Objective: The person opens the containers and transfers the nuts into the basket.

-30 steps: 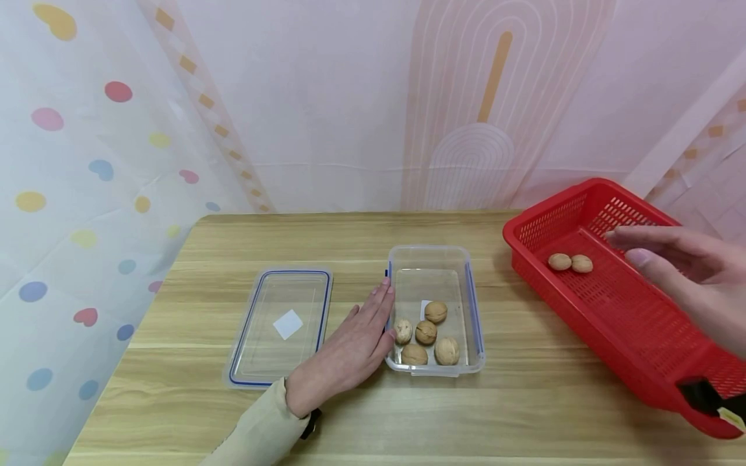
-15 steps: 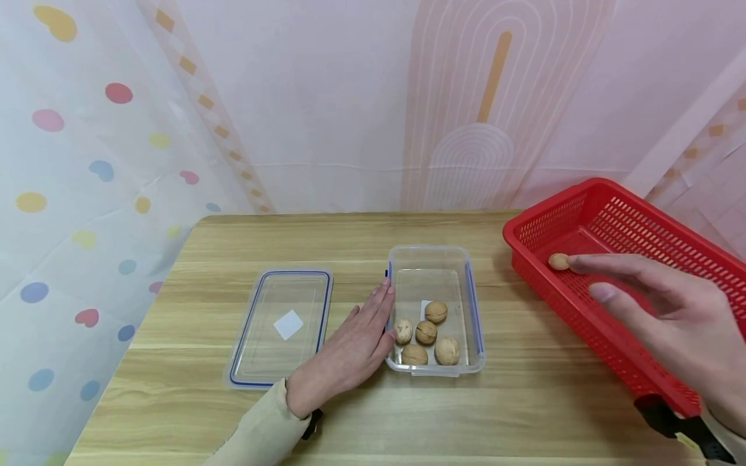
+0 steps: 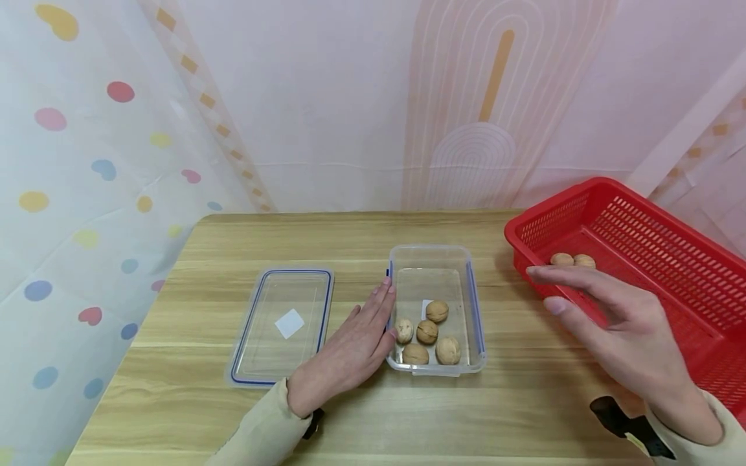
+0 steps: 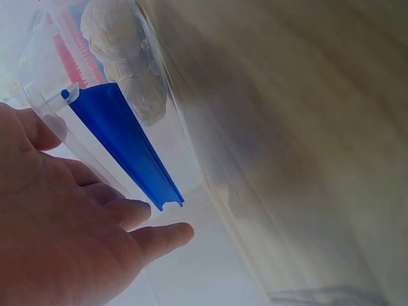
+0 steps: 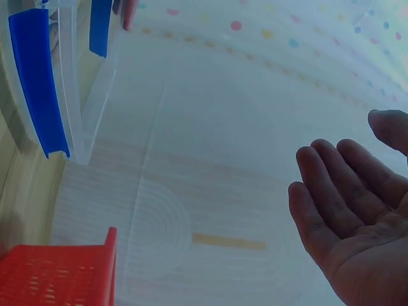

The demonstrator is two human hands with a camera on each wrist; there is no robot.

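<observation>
A clear plastic food container [image 3: 466, 259] with blue side latches [image 4: 124, 143] stands on the table, several walnuts [image 3: 427, 332] gathered at its near end. Against its left wall rests my left hand [image 3: 346, 362], fingers straight. My right hand [image 3: 626, 330] hovers by the left wall of the red basket [image 3: 658, 259], partly in front of it. In the right wrist view that hand [image 5: 357, 217] has nothing in its palm and its fingers lie relaxed. Behind it, two walnuts [image 3: 562, 259] lie in the basket's far left corner, their lower parts partly hidden.
A clear lid [image 3: 274, 359] with a blue seal and a white label lies flat on the wooden table [image 3: 326, 236], left of the container. Behind the table hangs a patterned cloth [image 3: 326, 116].
My right hand has moved left and nearer, from over the basket's inside to its left wall. Both basket walnuts show again after one was covered. My left hand stays put.
</observation>
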